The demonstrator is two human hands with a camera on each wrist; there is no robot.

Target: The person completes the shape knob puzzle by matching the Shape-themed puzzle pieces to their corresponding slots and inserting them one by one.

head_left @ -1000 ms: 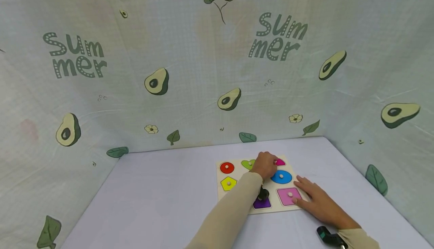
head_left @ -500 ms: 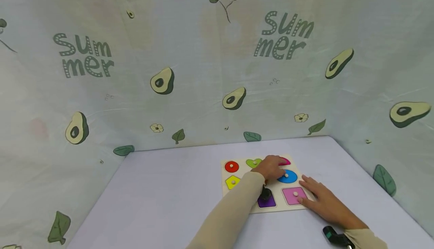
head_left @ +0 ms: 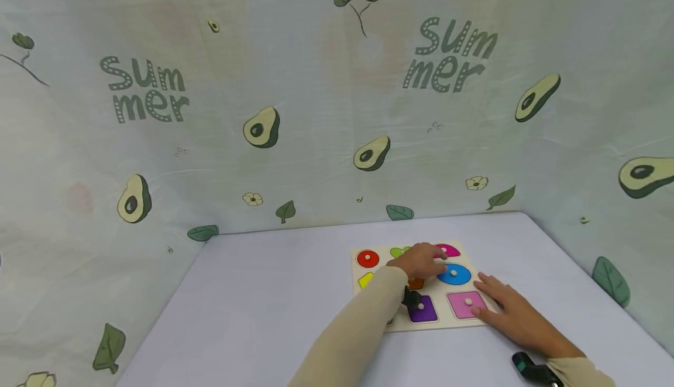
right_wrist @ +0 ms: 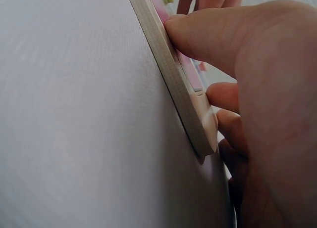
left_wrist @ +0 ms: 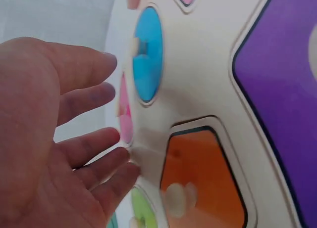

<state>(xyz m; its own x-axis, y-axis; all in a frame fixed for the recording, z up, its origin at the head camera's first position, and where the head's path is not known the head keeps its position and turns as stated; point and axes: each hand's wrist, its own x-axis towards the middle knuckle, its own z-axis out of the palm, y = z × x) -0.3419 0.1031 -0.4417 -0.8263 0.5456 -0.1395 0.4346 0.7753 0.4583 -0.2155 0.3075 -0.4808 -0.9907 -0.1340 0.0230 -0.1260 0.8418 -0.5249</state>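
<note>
A wooden knob puzzle board lies on the table, its coloured pieces seated in their recesses. My left hand hovers over it with loosely bent fingers and nothing between them. Its fingertips are close to the blue oval and the magenta half-round piece. In the left wrist view, the orange piece and the purple square lie near that hand. My right hand rests at the board's right side, thumb on the pink rectangle and straight fingers along the edge.
The red circle sits at the board's far left corner; the yellow piece is partly behind my left sleeve. A white table surrounds the board. Behind it hangs a cloth printed with avocados.
My left hand has let go of the magenta half-round piece and drawn slightly back, its fingers spreading. My right hand stays at the board's edge. The head view has turned a little left.
</note>
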